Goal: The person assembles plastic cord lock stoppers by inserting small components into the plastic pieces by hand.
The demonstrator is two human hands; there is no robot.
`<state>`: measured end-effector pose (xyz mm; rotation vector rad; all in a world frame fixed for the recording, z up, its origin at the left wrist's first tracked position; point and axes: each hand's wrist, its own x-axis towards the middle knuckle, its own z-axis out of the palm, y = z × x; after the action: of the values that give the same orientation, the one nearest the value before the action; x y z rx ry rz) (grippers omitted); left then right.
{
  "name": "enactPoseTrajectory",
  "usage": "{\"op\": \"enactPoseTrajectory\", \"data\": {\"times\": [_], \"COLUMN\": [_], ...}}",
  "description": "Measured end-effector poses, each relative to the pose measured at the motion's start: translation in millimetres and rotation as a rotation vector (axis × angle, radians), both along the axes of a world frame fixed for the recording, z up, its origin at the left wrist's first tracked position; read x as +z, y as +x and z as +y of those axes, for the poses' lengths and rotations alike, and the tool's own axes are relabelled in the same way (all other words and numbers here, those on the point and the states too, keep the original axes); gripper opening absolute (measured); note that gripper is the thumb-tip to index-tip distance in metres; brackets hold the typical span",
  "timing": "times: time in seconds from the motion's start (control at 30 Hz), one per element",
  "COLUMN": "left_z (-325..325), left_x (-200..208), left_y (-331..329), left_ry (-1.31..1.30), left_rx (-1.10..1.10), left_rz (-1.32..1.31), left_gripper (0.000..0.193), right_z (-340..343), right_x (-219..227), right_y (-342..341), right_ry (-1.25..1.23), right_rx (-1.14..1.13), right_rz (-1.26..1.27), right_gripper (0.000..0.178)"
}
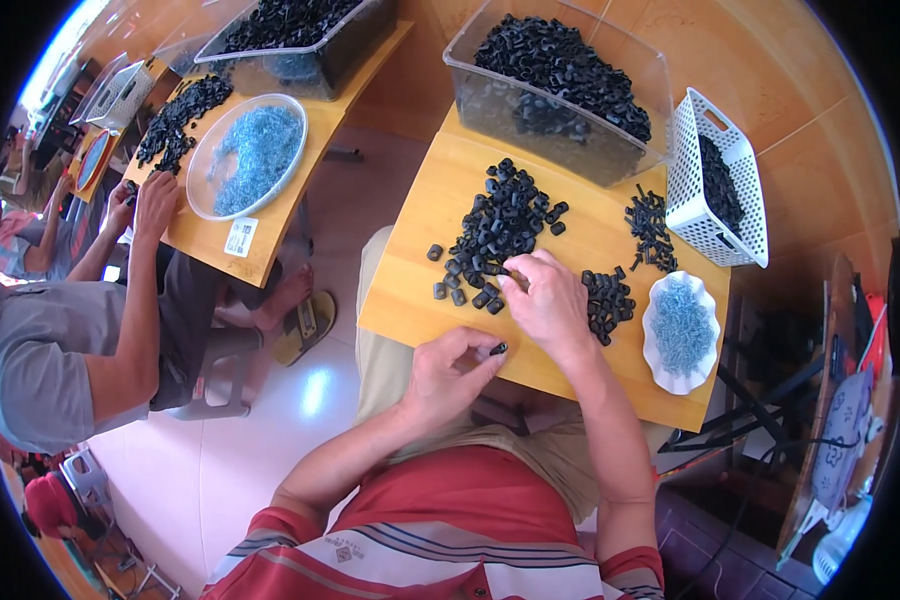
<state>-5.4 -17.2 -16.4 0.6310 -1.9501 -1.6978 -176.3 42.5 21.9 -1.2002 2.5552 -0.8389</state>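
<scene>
My left hand is closed in a pinch over the table's near edge. A small black plastic piece with a hollow end shows between its thumb and fingers. My right hand reaches into the near side of a heap of stubby black plastic pieces. Its thumb and forefinger come together at one dark piece; the fingers partly cover the grip. Several loose pieces lie around the heap's near left side. Right of my right hand is a smaller group of similar black pieces.
Thin black stemmed parts lie at the table's right. Beside them are a scalloped white dish of tiny bluish springs and a white perforated basket. A clear bin stands at the back. A co-worker sits at another table on the left.
</scene>
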Motion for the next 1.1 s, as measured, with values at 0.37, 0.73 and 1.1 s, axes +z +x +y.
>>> {"op": "enactPoseTrajectory", "data": {"times": [0.37, 0.73, 1.1], "left_z": [2, 3, 6], "left_x": [2, 8, 9], "left_y": [0, -3, -9], "left_ry": [0.072, 0.125, 0.141], "left_rx": [-0.031, -0.021, -0.05], "left_rz": [0.018, 0.013, 0.046], "left_gripper": [0.017, 0.017, 0.015], "right_z": [28, 49, 69], "right_x": [-7, 6, -5], "right_y": [2, 8, 16], "right_ry": [-0.367, -0.547, -0.54], "right_rx": [0.052, 0.121, 0.039], "right_rz": [-0.304, -0.549, -0.856], "right_gripper": [0.01, 0.012, 0.01]}}
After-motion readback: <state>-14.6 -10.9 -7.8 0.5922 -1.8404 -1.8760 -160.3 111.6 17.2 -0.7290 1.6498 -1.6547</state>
